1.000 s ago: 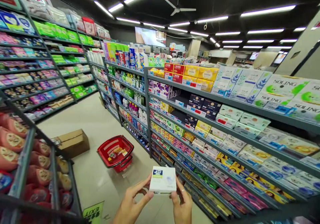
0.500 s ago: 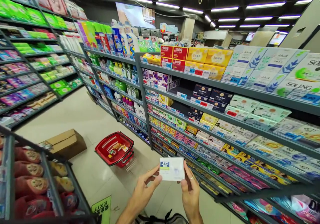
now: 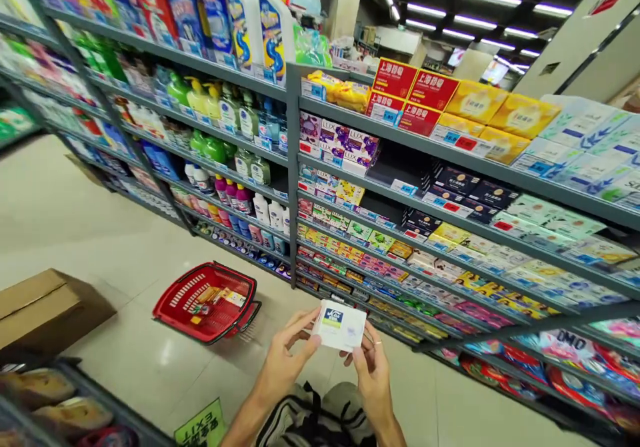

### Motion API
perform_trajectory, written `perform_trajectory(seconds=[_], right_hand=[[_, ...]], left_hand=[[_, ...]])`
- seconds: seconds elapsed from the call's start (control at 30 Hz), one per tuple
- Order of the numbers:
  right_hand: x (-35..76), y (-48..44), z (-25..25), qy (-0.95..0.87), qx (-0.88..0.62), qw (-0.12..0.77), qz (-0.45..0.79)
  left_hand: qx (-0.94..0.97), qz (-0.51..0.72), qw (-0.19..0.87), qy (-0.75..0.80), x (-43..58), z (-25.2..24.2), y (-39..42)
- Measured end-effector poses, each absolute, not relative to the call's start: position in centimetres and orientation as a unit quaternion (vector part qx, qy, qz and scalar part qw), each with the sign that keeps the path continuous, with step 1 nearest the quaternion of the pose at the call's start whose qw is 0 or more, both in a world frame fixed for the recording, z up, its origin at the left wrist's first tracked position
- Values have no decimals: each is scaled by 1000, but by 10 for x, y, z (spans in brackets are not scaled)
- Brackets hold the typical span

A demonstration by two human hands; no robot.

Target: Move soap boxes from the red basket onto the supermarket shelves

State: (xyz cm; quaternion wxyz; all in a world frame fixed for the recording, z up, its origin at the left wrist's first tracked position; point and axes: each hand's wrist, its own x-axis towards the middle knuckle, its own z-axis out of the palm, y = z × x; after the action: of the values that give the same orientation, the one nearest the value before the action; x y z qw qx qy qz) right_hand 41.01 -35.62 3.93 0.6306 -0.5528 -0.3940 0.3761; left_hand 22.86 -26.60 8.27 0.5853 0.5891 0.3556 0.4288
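A small white box (image 3: 341,328) with a blue and green logo is held in front of me, low in the view. My left hand (image 3: 285,356) pinches its left edge with thumb and fingers. My right hand (image 3: 369,367), with a ring on one finger, grips its right and lower edge. A red shopping basket (image 3: 206,302) with a few packets inside stands on the floor to the left of my hands.
Grey shelving (image 3: 293,174) full of soap boxes, bottles and packets runs along the right and back. A cardboard box (image 3: 43,310) lies on the floor at the left. Another shelf rack (image 3: 75,394) is at the lower left. A green floor sticker (image 3: 196,426) shows below.
The view has swung down and forward toward the shelves. Both hands still hold the white box, now tilted slightly and a little lower. The basket appears nearer.
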Motion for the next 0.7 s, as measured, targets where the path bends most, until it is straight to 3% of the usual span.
perform_trajectory(seconds=[0.3,0.5,0.7], right_hand=[[364,-347,52,-364,-568,619,402],[377,-358,50,-358,-609,647,286],[392,-375,38,-335,-556,666,366]], left_hand=[[525,445,639,343,201,74,-253],[511,376,694,340,209,61,-249],[539,400,648,361,223,74,-277]])
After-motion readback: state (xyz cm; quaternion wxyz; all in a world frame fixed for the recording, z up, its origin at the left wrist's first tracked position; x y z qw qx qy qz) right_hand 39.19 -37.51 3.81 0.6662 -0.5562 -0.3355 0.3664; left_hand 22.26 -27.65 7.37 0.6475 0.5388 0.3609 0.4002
